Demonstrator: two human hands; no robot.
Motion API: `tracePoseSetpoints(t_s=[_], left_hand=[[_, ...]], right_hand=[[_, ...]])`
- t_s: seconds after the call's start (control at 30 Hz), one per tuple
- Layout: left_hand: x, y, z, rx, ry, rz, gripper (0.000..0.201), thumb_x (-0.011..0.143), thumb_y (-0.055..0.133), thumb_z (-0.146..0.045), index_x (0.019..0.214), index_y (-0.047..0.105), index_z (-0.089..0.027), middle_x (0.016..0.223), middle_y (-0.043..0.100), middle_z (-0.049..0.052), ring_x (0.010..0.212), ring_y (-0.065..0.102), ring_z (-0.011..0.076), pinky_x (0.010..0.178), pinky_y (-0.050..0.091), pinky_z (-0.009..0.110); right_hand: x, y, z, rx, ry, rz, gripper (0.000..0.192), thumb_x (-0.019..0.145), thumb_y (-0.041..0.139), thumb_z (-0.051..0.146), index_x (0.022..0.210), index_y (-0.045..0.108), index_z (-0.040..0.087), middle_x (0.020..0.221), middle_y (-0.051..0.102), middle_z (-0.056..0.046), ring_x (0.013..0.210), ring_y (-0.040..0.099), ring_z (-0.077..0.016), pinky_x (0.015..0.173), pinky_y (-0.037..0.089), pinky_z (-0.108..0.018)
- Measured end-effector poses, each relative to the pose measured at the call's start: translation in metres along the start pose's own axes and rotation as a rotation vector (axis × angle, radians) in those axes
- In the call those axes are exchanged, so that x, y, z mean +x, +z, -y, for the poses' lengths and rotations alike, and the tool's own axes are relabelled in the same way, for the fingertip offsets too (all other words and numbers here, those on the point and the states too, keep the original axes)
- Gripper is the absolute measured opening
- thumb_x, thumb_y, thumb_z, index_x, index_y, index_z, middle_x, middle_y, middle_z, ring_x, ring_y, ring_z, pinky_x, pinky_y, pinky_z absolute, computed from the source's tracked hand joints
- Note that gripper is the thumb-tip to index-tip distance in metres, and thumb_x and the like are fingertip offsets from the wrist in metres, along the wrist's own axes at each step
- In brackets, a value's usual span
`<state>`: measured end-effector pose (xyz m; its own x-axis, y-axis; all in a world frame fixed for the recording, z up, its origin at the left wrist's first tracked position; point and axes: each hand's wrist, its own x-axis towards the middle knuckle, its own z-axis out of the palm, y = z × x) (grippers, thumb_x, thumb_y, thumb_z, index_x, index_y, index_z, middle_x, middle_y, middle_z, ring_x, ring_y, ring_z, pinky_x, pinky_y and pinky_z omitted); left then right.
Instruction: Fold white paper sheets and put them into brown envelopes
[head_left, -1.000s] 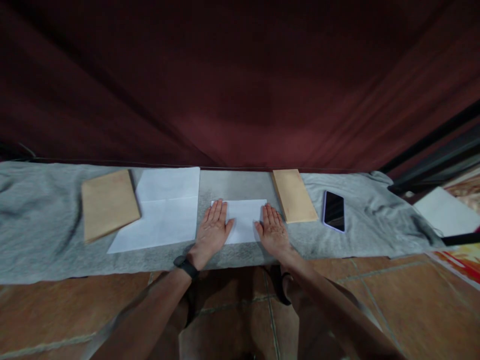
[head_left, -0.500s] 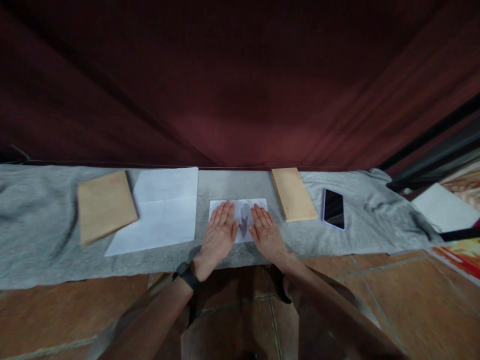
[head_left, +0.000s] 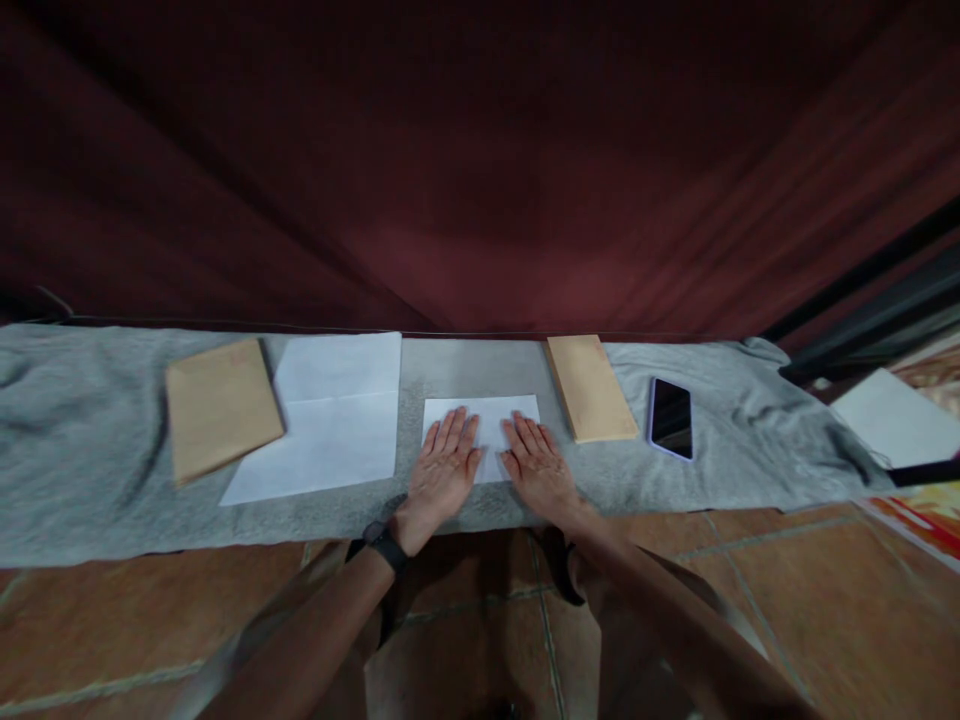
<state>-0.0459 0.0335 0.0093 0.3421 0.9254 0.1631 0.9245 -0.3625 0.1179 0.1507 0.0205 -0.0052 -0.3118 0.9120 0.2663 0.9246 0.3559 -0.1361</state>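
Note:
A small white sheet of paper (head_left: 491, 412), perhaps folded, lies on the grey cloth in front of me. My left hand (head_left: 444, 468) rests flat over its left part, fingers stretched out and pointing away from me. Over the right part lies my right hand (head_left: 538, 468), likewise flat with its fingers spread. Both palms face down, and a strip of paper shows between the two thumbs. The lower corners of the sheet are hidden under my hands.
Larger white sheets (head_left: 345, 440) with a crease lie to the left, partly under a brown envelope stack (head_left: 223, 408). On the right are a narrow tan envelope stack (head_left: 591, 388) and a phone (head_left: 671, 418). Grey cloth (head_left: 757, 430) covers the narrow surface; a dark red curtain (head_left: 480, 200) hangs behind.
Both hands have slid slightly toward me over the small paper, baring more of its top edge. They stay flat. The whole view has shifted a little.

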Motion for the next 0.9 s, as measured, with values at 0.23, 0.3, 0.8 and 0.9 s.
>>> tracePoseSetpoints(t_s=[0.23, 0.3, 0.8, 0.9], left_hand=[[-0.005, 0.007, 0.013, -0.026, -0.082, -0.029, 0.061, 0.103, 0.029, -0.041, 0.155, 0.035, -0.009, 0.164, 0.029, 0.016, 0.153, 0.023, 0.0268, 0.125, 0.024, 0.048], [-0.006, 0.008, 0.015, -0.029, -0.105, -0.041, 0.063, 0.103, 0.029, -0.041, 0.155, 0.034, -0.007, 0.164, 0.028, 0.018, 0.153, 0.023, 0.0281, 0.125, 0.024, 0.049], [0.004, -0.013, 0.007, 0.014, -0.014, -0.104, 0.056, 0.102, 0.031, -0.031, 0.150, 0.042, -0.004, 0.161, 0.036, 0.016, 0.154, 0.022, 0.0271, 0.127, 0.017, 0.050], [0.008, -0.012, -0.007, -0.018, 0.130, -0.058, 0.054, 0.103, 0.031, -0.030, 0.151, 0.043, -0.010, 0.163, 0.033, 0.011, 0.154, 0.020, 0.0249, 0.128, 0.017, 0.049]], right_hand=[[-0.004, 0.002, -0.014, -0.025, 0.055, 0.000, 0.056, 0.106, 0.036, 0.035, 0.155, 0.035, 0.008, 0.160, 0.037, -0.015, 0.149, 0.033, -0.0269, 0.121, 0.028, -0.046], [-0.005, 0.004, -0.017, -0.020, 0.069, -0.010, 0.057, 0.106, 0.035, 0.037, 0.155, 0.035, 0.006, 0.160, 0.037, -0.016, 0.150, 0.032, -0.0269, 0.121, 0.029, -0.046], [0.000, -0.008, -0.024, 0.048, 0.110, -0.031, 0.055, 0.105, 0.034, 0.034, 0.152, 0.042, 0.007, 0.156, 0.044, -0.017, 0.147, 0.036, -0.0291, 0.119, 0.032, -0.050], [0.009, -0.012, -0.018, 0.121, 0.048, -0.005, 0.054, 0.106, 0.030, 0.032, 0.156, 0.036, 0.012, 0.159, 0.040, -0.013, 0.149, 0.034, -0.0257, 0.120, 0.032, -0.050]])
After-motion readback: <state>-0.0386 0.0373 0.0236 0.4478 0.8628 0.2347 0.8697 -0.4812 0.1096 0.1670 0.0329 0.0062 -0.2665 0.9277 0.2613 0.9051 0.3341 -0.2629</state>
